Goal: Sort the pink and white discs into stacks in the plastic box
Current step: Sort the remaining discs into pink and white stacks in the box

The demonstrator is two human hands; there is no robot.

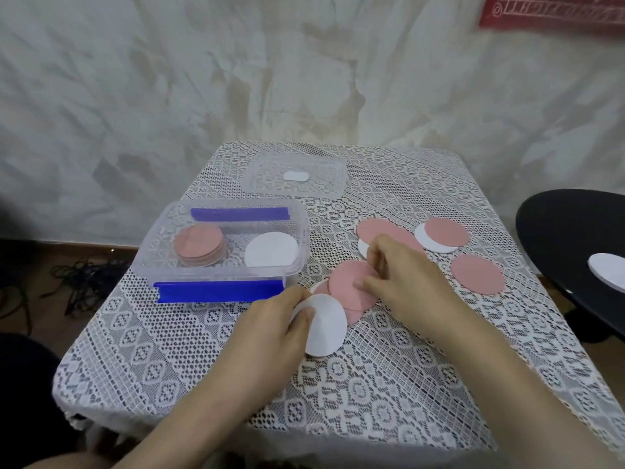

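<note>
A clear plastic box (297, 228) with blue clips stands at the table's left. Inside it lie a stack of pink discs (199, 247) and a white disc stack (272, 250). My left hand (270, 328) pinches a white disc (326, 324) just in front of the box. My right hand (404, 282) has its thumb and fingers closed on the edge of a pink disc (348, 286) in a loose pile. More pink discs (446, 231) (477, 274) and a white disc (424, 239) lie to the right.
The box's clear lid (333, 172) lies at the back of the lace-covered table (372, 377). A black round stool (558, 228) with a white disc (608, 270) on it stands at the right. Cables lie on the floor at the left.
</note>
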